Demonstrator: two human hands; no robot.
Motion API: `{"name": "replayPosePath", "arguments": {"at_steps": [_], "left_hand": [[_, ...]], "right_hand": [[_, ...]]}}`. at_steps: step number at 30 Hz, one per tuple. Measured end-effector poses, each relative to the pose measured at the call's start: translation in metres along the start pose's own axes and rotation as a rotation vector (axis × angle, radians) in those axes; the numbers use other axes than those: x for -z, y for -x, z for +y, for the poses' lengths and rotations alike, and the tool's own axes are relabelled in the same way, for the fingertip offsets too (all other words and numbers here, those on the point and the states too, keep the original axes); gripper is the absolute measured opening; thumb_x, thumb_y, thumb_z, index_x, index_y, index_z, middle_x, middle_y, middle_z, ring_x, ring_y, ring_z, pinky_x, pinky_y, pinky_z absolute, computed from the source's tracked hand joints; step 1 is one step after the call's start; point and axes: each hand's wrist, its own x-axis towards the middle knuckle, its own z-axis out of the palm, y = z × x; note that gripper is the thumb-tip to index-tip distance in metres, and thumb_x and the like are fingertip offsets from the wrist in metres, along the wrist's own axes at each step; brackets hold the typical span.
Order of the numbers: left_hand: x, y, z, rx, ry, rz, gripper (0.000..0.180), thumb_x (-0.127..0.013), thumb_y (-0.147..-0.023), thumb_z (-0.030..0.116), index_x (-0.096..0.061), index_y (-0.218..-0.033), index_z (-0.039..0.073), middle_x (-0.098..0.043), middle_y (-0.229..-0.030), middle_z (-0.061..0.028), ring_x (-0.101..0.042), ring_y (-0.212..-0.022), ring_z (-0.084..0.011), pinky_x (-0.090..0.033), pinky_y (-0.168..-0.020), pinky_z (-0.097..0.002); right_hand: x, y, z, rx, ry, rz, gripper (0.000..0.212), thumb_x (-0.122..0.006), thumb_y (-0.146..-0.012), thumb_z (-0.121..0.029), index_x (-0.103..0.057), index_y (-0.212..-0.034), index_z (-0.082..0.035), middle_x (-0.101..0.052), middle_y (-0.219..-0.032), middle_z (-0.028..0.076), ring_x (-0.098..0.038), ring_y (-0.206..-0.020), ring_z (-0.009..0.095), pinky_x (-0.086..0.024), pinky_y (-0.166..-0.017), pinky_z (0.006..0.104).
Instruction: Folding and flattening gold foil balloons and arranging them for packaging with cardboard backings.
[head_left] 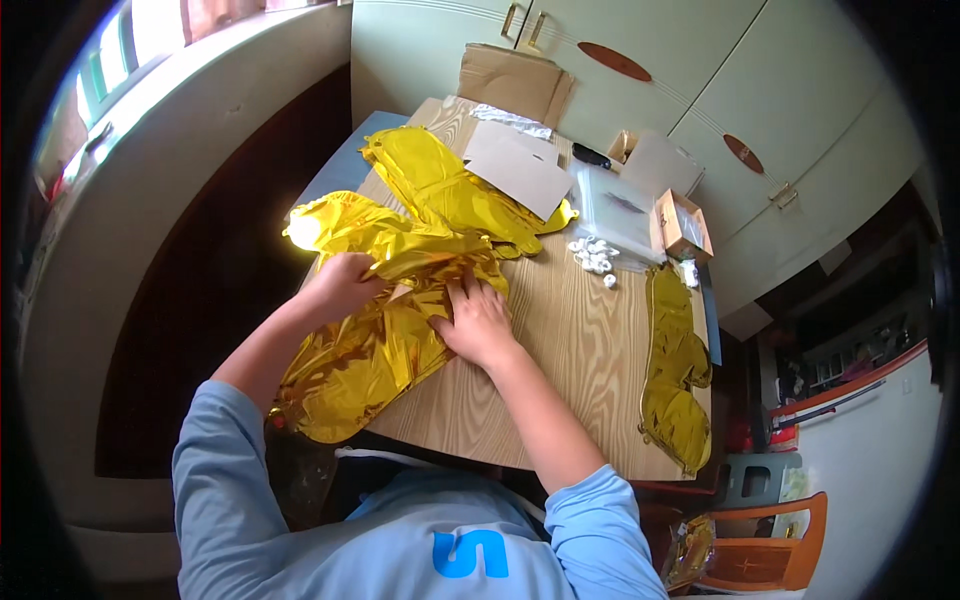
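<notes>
A large flat gold foil balloon (345,375), creased and shiny, lies across the left side of the wooden table and hangs over its near edge. My left hand (343,287) is closed on a fold of this foil, its fingertips partly hidden. Just to the right, my right hand (478,320) rests on the foil with its fingers spread. Behind both hands, more gold foil (425,180) stretches toward the far side of the table, partly under a grey-white card. Where one foil piece ends and another begins, I cannot tell.
Another flat gold foil balloon (675,370) lies along the right edge. Several small white rolls (593,254) sit near clear plastic bags (615,210). At the back are white cards (518,172), a small open box (683,225) and folded cardboard (515,85). A wooden chair (770,550) stands at right.
</notes>
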Motion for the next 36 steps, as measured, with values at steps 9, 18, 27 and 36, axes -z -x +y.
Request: {"name": "replayPosePath", "arguments": {"at_steps": [9, 18, 27, 36], "left_hand": [[0.032, 0.011, -0.022, 0.208, 0.339, 0.17, 0.029, -0.071, -0.091, 0.021, -0.071, -0.101, -0.006, -0.071, -0.085, -0.0066, -0.062, -0.076, -0.0126, -0.051, -0.071, -0.031], [0.073, 0.023, -0.097, 0.204, 0.673, 0.447, 0.019, -0.068, -0.095, 0.015, -0.072, -0.1, -0.003, -0.072, -0.088, -0.0042, -0.065, -0.071, -0.0091, -0.053, -0.064, -0.027], [0.16, 0.094, -0.22, 0.442, 0.663, 0.79, 0.023, -0.065, -0.098, 0.023, -0.07, -0.105, 0.001, -0.067, -0.091, -0.0037, -0.063, -0.076, -0.0125, -0.051, -0.069, -0.0293], [0.259, 0.203, -0.175, 0.245, -0.016, 1.232, 0.028, -0.061, -0.1, 0.021, -0.069, -0.109, -0.004, -0.071, -0.09, -0.0063, -0.063, -0.079, -0.0132, -0.051, -0.067, -0.0345]], "right_hand": [[0.011, -0.046, 0.008, -0.076, 0.023, -0.122, 0.077, -0.068, -0.089, -0.046, -0.046, -0.149, -0.004, -0.038, -0.157, 0.024, -0.044, -0.134, 0.047, -0.037, -0.116, 0.0508], [0.006, -0.064, 0.022, -0.076, 0.016, -0.186, 0.079, -0.061, -0.096, -0.047, -0.036, -0.154, 0.0, -0.029, -0.162, 0.029, -0.049, -0.136, 0.046, -0.041, -0.114, 0.0467], [0.0, -0.062, 0.031, -0.09, 0.077, -0.205, 0.079, -0.057, -0.099, -0.05, -0.03, -0.158, -0.004, -0.025, -0.166, 0.022, -0.051, -0.134, 0.043, -0.039, -0.116, 0.0457], [0.008, -0.061, 0.017, -0.104, 0.017, -0.195, 0.077, -0.06, -0.098, -0.047, -0.037, -0.154, 0.0, -0.03, -0.163, 0.025, -0.047, -0.14, 0.042, -0.038, -0.117, 0.0463]]}}
